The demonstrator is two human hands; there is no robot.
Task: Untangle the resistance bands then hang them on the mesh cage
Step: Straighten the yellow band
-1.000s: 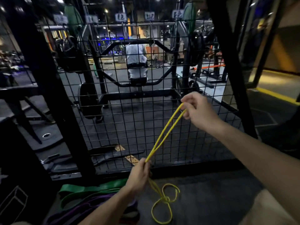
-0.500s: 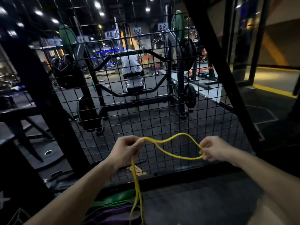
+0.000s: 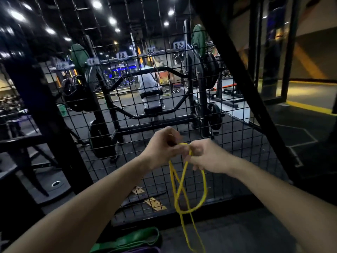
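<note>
Right in front of the mesh cage [image 3: 127, 125], the left hand [image 3: 160, 148] and right hand [image 3: 209, 157] both pinch the top of the yellow band [image 3: 204, 187], which hangs crossed and looped below, so untangling goes on and next the loops likely need pulling apart.

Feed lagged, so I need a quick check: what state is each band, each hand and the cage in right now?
yellow band: held up by both hands, strands crossed below, not hung.
left hand: grips the band's top.
right hand: grips the band's top, touching the left.
green band: lying on the floor.
purple band: on the floor, mostly out of frame.
mesh cage: no band hung on the visible part.
</note>
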